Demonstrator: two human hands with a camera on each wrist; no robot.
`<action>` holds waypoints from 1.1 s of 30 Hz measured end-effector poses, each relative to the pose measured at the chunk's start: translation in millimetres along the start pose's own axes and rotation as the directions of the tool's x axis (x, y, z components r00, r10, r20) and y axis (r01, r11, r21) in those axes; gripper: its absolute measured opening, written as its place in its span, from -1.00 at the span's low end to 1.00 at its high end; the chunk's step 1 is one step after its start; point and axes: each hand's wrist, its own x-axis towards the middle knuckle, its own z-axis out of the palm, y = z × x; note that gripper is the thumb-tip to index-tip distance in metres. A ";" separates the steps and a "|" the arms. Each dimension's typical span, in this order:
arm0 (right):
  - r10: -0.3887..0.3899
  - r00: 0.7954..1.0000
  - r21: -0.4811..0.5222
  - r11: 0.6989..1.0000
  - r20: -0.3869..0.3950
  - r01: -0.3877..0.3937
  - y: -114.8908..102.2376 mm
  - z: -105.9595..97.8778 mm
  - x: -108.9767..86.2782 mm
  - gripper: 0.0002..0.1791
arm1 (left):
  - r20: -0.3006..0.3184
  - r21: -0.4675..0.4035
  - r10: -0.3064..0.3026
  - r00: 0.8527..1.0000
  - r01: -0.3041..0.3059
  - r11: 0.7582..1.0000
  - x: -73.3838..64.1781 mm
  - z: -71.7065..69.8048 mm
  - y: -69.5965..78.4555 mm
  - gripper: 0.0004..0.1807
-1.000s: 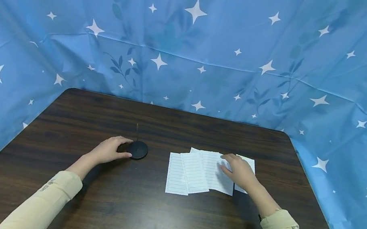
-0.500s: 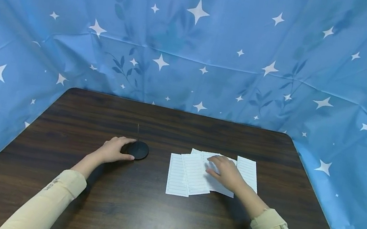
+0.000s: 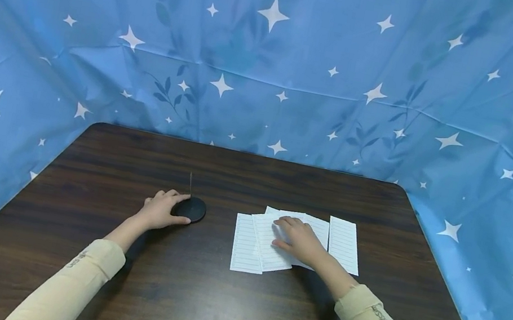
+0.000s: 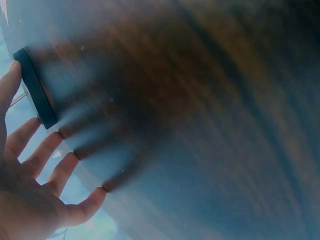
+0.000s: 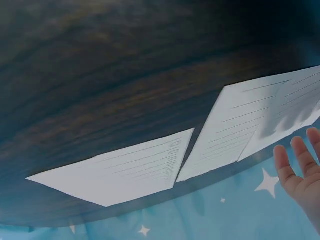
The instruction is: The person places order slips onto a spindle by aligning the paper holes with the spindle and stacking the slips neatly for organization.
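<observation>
Thumb and index finger of my left hand [image 3: 160,211] pinch the sides of the round black base of a receipt spike [image 3: 192,210], whose thin rod stands upright. The left wrist view shows the base [image 4: 36,90] edge-on, the other fingertips down at the tabletop. Over several overlapping lined paper slips [image 3: 247,245] hovers my right hand [image 3: 299,241], its fingers bent loosely with nothing between them. It hides part of the middle slips. One lined slip [image 3: 343,245] lies to the right of the hand. In the right wrist view, the fingers' shadows fall on a slip [image 5: 225,130].
Everything lies on a dark wood table [image 3: 191,297] with rounded far corners. A blue curtain [image 3: 274,60] with white stars hangs behind the table and along its sides.
My right hand has moved left across the slips, from the right-hand ones to the middle, uncovering the rightmost slip. The left hand has stayed on the spike's base.
</observation>
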 end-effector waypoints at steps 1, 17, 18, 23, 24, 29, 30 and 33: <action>-0.004 1.000 0.005 1.000 0.013 0.004 -0.6 0.5 1.5 -0.42 | -0.003 0.001 -0.002 1.000 0.002 1.000 -0.4 0.7 0.2 -0.23; 0.064 0.989 -0.034 0.998 0.134 -0.060 -3.3 0.4 22.8 -0.26 | -0.011 0.008 -0.014 1.000 0.014 1.000 0.1 0.3 1.0 -0.23; 0.071 0.988 -0.038 0.997 0.138 -0.066 -3.3 0.4 24.4 -0.27 | -0.009 0.010 -0.015 1.000 0.015 1.000 0.2 0.5 1.6 -0.23; 0.091 0.985 -0.022 0.996 0.148 -0.089 -2.2 -0.8 31.5 -0.25 | 0.001 0.018 -0.018 1.000 0.018 1.000 0.7 1.7 3.6 -0.23; 0.095 0.984 -0.019 0.996 0.149 -0.093 -1.8 -1.2 32.8 -0.23 | 0.003 0.017 -0.018 1.000 0.018 1.000 0.7 1.7 4.0 -0.23; 0.119 0.978 0.013 0.992 0.170 -0.123 -0.6 -3.6 36.8 -0.14 | 0.008 0.014 -0.023 1.000 0.023 1.000 1.1 0.1 6.0 -0.23; 0.124 0.976 0.018 0.991 0.176 -0.130 -0.3 -3.6 37.5 -0.14 | 0.008 0.011 -0.025 1.000 0.025 1.000 1.2 -0.5 6.4 -0.23; 0.146 0.970 0.034 0.987 0.195 -0.156 0.9 -3.5 38.9 -0.16 | 0.006 0.005 -0.028 1.000 0.028 1.000 0.9 -1.7 7.0 -0.24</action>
